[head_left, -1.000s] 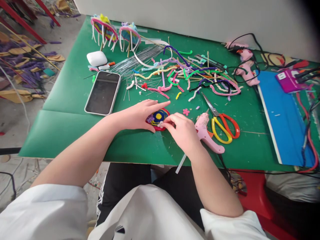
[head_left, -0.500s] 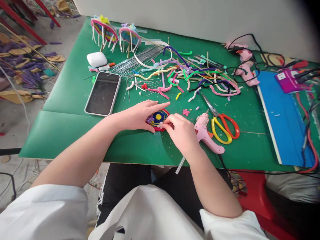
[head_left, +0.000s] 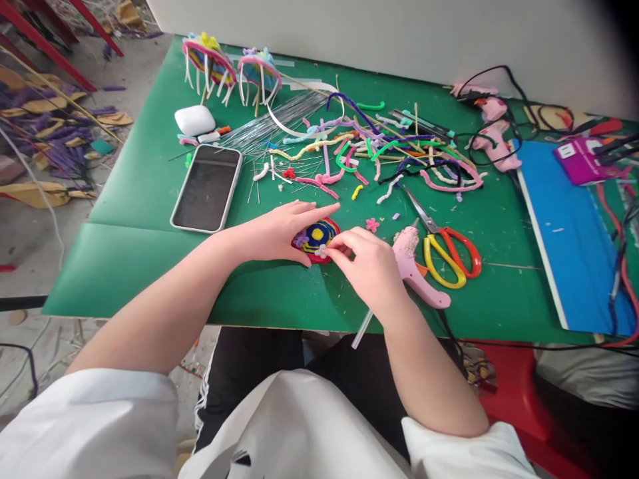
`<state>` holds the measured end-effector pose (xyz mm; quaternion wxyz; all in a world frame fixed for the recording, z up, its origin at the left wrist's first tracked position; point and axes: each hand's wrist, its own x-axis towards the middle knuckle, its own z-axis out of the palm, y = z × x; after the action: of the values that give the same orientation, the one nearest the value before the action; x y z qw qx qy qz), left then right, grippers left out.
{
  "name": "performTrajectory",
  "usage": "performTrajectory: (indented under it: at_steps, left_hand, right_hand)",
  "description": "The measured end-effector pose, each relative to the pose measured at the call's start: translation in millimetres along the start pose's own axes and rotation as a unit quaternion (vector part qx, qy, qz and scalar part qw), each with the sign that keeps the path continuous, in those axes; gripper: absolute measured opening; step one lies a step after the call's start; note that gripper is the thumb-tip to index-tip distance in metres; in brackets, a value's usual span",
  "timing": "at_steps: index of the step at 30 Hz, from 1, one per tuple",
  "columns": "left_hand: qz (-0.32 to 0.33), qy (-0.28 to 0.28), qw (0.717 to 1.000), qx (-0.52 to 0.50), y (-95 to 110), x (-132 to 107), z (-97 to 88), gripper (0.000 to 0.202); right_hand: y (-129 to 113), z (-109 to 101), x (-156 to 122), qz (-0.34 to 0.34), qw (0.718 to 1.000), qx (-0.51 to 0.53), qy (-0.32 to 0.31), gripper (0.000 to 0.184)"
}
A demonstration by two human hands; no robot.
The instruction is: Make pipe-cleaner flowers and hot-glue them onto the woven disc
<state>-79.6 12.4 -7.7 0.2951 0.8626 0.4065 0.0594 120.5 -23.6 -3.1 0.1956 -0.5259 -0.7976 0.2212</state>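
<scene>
A round disc of coiled pipe cleaner [head_left: 318,234], with a yellow centre, blue and yellow rings and a red rim, lies on the green table. My left hand [head_left: 279,231] braces its left side, thumb at the lower edge and index finger stretched along the upper edge. On the disc's left part sits a small purple flower [head_left: 300,239]. My right hand [head_left: 368,266] is closed in a pinch on a small white flower [head_left: 321,251], at the disc's lower right. A pink flower [head_left: 372,225] lies just beyond that hand. The fingertips partly cover the white flower.
Right of my hands lie a pink glue gun [head_left: 412,269] and scissors [head_left: 444,249]. A phone [head_left: 207,187] lies left. Behind are tangled pipe cleaners [head_left: 369,146], wires [head_left: 279,120] and two small umbrella-like crafts [head_left: 210,61]. A blue board [head_left: 564,246] lies at the right.
My right hand has shifted very slightly at the disc's lower right, and the white flower shows a little more. My left hand stays in place around the disc.
</scene>
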Motion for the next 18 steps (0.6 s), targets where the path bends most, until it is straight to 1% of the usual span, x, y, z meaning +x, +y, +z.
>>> performTrajectory:
  at_steps: [3,7,9,10,12,14,16,18]
  left_hand:
    - [0.004,0.001,1.000,0.002,0.7,0.7,0.9,0.087]
    - [-0.001,-0.007,1.000,-0.015,-1.0,-0.9,-0.3,0.088]
    - [0.007,-0.008,0.999,-0.040,-4.8,-3.0,-4.7,0.082]
    - [0.015,-0.005,0.998,-0.055,-7.3,-4.2,-7.9,0.076]
    - [0.031,0.010,0.996,-0.082,-12.4,-6.9,-15.7,0.059]
    - [0.032,0.035,0.994,-0.098,-15.1,-9.1,-22.4,0.046]
    - [0.025,0.070,0.992,-0.103,-13.8,-9.8,-24.9,0.042]
    - [0.027,0.100,0.990,-0.100,-8.2,-8.4,-21.3,0.045]
  right_hand:
    - [0.0,7.3,1.1,-0.001,1.000,-0.015,0.001,0.008]
    - [0.5,7.8,1.3,0.007,1.000,-0.016,-0.002,0.007]
    - [1.5,8.1,1.3,0.008,1.000,-0.011,-0.002,0.007]
    - [2.3,8.9,1.3,0.008,1.000,-0.009,-0.001,0.007]
    - [4.0,11.9,1.5,0.010,1.000,-0.003,0.000,0.007]
    - [4.7,13.8,1.7,0.011,1.000,0.000,0.001,0.007]
    - [2.8,9.6,0.5,0.004,1.000,0.000,-0.002,0.005]
    - [-1.0,-4.8,-3.6,-0.012,1.000,-0.002,0.000,0.008]
